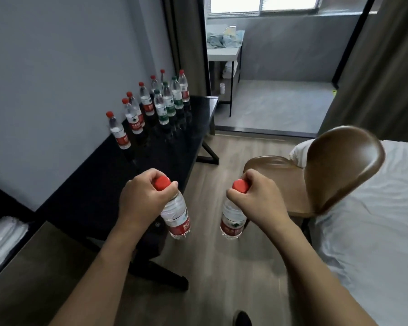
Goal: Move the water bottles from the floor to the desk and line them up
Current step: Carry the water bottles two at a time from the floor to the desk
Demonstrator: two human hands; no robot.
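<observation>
Above the wood-grain plank floor (212, 267), between desk and chair, two clear ribbed plastic water bottles with red caps and red labels are hanging in the person's hands. Left hand (139, 196) is gripping the left bottle (176, 215) at its neck, fingers curling round just under the cap. Right hand (257, 198) is gripping the right bottle (232, 218) the same way. Both bottles are hanging cap-up, long axes near vertical, bases tipping slightly inward; they are near each other but apart, and neither is touching floor or desk.

Glossy black rectangular desk (118, 184) is standing against the grey wall (57, 67), its top reflecting the bottles on it. Ten bottles are standing upright at the far end: a row of red-capped desk bottles (136, 118) running along the wall edge, a shorter row of green-capped, green-labelled bottles (161, 109) beside them toward the room, with one more red-capped bottle at that row's far end. Near half of the desktop is lying bare up to its front edge.

Smooth brown curved-back chair (339, 168) is sitting right of the hands, touching the white wrinkled bed sheet (375, 231). Open floor is running forward between desk edge and chair.
</observation>
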